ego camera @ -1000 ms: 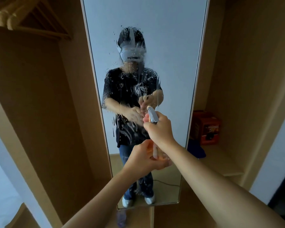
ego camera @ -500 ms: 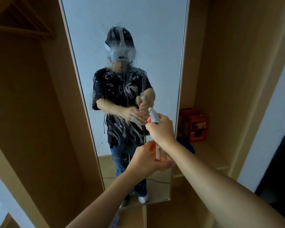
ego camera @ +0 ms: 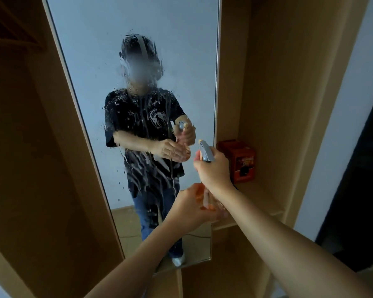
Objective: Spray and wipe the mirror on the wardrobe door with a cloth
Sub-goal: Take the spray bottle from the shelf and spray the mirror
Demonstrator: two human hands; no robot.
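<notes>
Two hands share the clear orange-tinted spray bottle [ego camera: 206,198]: our right hand [ego camera: 213,172] curls round its grey trigger head, our left hand [ego camera: 191,204] cups the body from below. With the tall frameless wardrobe-door mirror [ego camera: 134,82] just ahead and already streaked mid-pane, we judge it best to aim at dry glass. Both forearms reach forward, right above left. No cloth shows.

The mirror [ego camera: 108,50] is a tall, narrow panel on the wardrobe door, leaning slightly to the left in view. Droplets and pale streaks [ego camera: 146,168] of spray run down its middle. The spray bottle [ego camera: 206,181] is held upright at about 4 o'clock from the wet patch, its grey nozzle pointing at the glass, body orange-tinted.
</notes>
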